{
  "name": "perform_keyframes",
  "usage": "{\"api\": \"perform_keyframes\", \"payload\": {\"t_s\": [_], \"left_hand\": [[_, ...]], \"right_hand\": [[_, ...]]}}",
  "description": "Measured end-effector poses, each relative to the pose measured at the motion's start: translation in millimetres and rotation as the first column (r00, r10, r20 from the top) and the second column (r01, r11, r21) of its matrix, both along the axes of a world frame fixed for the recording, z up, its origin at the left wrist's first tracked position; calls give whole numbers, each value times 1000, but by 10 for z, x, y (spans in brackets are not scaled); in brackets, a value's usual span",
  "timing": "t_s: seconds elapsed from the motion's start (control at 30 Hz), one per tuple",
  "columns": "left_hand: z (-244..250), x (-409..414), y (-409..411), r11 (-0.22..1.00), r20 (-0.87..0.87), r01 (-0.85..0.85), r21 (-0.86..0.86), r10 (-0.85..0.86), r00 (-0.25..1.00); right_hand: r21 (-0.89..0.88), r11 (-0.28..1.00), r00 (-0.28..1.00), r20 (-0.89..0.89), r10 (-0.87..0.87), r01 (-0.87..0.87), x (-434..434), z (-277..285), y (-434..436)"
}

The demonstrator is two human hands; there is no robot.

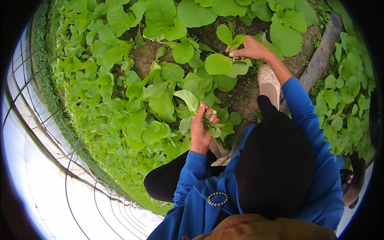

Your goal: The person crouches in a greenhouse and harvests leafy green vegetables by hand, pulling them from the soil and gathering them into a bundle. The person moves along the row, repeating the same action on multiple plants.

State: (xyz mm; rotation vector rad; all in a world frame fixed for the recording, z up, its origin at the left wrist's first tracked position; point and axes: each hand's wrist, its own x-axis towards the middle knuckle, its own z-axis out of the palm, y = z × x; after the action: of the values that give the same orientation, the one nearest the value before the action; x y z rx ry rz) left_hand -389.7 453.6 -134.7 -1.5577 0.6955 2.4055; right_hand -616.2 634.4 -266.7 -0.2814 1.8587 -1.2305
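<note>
My left hand (201,132) is closed around the stems of a small bunch of leafy green seedlings (188,99), whose leaves stick out above the thumb and below the fingers. Farther out and to the right, my right hand (252,49) pinches a young leafy green plant (224,35) between thumb and fingertips. Its broad leaves hide part of the fingers, and I cannot tell whether its roots are in the soil. Just under the right hand spreads a wide pale-green leaf (218,64). More leafy greens (162,99) grow close to the left hand.
Bare brown soil (144,58) shows between the plants. A beige shoe (268,78) stands on the soil near my right forearm. Beyond it runs a grey hose or pipe (319,51) along the bed. Curved greenhouse hoops (67,180) with pale sheeting rise at the left.
</note>
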Motion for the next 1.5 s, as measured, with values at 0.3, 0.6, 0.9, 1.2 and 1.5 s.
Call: {"api": "perform_keyframes", "payload": {"t_s": [0.3,0.6,0.9,1.2,1.5], "left_hand": [[24,7,76,1000,-11,22,14,-22,1000],[23,138,104,1000,-35,19,15,-18,999],[23,201,153,998,-23,61,2,-61,998],[76,7,254,994,-94,86,-68,-93,991],[-212,-861,-24,506,1,398,-765,-618,786]], "right_hand": [[369,929,748,-611,259,-20,-169,-341,-152],[89,991,729,-672,131,-96,-108,-657,-21],[84,948,661,-735,-150,308,-340,-773,231],[307,949,507,-807,302,-77,-206,-677,-220],[-381,924,870,464,166,27,268,354,-352]]}}
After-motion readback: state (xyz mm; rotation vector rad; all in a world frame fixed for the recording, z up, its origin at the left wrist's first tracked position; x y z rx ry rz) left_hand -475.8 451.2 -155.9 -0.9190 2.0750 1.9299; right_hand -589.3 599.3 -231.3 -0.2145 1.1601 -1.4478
